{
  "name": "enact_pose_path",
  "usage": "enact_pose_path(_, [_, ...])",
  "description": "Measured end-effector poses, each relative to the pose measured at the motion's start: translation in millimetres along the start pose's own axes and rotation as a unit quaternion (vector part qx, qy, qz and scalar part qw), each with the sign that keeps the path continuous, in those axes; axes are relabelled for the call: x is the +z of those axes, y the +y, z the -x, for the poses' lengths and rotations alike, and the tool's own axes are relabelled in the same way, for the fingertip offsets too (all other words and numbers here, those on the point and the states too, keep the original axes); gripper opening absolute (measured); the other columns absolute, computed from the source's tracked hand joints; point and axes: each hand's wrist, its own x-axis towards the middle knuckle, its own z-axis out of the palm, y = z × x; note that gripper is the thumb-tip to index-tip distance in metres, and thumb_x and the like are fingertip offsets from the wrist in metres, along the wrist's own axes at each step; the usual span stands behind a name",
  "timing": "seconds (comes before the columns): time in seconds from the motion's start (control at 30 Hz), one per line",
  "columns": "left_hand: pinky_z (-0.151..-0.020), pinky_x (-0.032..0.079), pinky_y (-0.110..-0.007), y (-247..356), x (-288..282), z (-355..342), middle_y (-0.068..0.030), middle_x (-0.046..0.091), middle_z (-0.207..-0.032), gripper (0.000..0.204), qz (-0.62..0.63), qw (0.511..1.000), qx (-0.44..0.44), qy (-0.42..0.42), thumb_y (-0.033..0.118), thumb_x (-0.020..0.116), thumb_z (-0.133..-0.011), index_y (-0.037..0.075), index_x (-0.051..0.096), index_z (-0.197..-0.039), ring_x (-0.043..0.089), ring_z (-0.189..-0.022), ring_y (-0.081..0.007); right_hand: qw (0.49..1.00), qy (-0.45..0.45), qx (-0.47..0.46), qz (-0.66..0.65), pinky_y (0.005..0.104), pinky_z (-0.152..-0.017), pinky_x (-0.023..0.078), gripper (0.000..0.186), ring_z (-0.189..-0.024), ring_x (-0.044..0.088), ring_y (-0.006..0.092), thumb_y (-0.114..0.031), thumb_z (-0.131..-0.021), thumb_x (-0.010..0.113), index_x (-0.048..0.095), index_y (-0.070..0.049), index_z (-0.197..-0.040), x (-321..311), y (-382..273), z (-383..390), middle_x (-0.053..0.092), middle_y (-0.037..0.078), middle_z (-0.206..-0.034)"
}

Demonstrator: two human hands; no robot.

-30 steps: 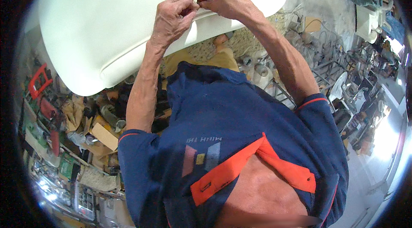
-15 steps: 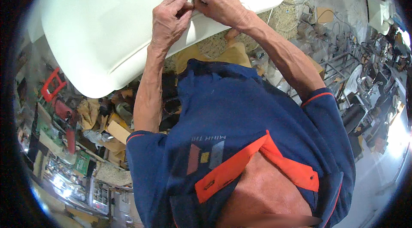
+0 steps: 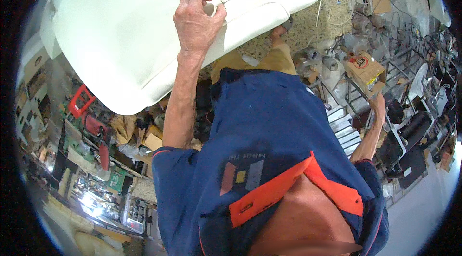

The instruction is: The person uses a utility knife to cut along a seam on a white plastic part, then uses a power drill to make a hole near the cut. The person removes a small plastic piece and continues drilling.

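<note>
A large white padded piece with a smooth cover and stitched seams (image 3: 120, 29) fills the upper left. My left hand (image 3: 197, 22) rests on it, fingers curled and the thumb bent toward them, gripping a bit of the cover. Just beside the thumb is a small dark slit or mark (image 3: 223, 2) in the white surface. Out to the right, my right hand (image 3: 378, 105) is at the near end of a brown cardboard box (image 3: 363, 70). Its fingers are partly hidden at the box, so their grip is unclear.
Plastic-wrapped rolls (image 3: 329, 63) and metal frames (image 3: 353, 94) crowd around the box. A red frame-shaped plastic thing (image 3: 82, 102) lies among clutter at the left. My bare foot (image 3: 279, 32) stands on the speckled floor (image 3: 308, 27) beneath the white piece.
My right hand has left the white cover and swung down to the right, to the cardboard box. My left hand stays at the same part of the cover. The view has shifted slightly.
</note>
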Motion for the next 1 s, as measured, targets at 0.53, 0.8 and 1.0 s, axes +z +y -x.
enact_pose_path(0.53, [-0.064, 0.059, -0.031, 7.6, -11.5, -8.6, -0.009, 0.074, -0.079, 0.008, -0.023, 0.986, -0.121, -0.11, 0.007, 0.077, -0.086, -0.001, 0.076, -0.088, 0.07, -0.066, -0.0148, 0.733, 0.152, -0.571, -0.336, 0.0464, -0.072, 0.06, 0.021, -0.085, 0.074, 0.0357, -0.01, -0.09, 0.067, 0.07, -0.004, -0.11, -54.6, -467.8, 78.8, 0.073, 0.016, -0.096])
enact_pose_path(0.8, [-0.057, 0.053, -0.026, -1.1, -21.3, -15.8, -0.005, 0.072, -0.074, 0.006, 0.101, 0.962, -0.177, -0.18, 0.004, 0.075, -0.093, -0.001, 0.073, -0.091, 0.067, -0.064, -0.01, 0.786, 0.039, -0.579, -0.214, 0.0508, -0.066, 0.06, 0.019, -0.08, 0.076, 0.0406, -0.009, -0.09, 0.063, 0.066, 0.0, -0.107, -50.5, -514.7, 88.8, 0.073, 0.023, -0.084])
enact_pose_path(1.0, [-0.059, 0.053, -0.027, -11.3, -19.2, -11.1, -0.0032, 0.07, -0.076, 0.007, 0.133, 0.97, -0.132, -0.155, 0.005, 0.075, -0.091, 0.0, 0.072, -0.087, 0.065, -0.065, -0.0095, 0.802, 0.006, -0.552, -0.227, 0.0543, -0.063, 0.059, 0.025, -0.074, 0.073, 0.0431, -0.007, -0.09, 0.059, 0.059, 0.002, -0.114, -51.2, -525.9, 103.6, 0.072, 0.025, -0.079])
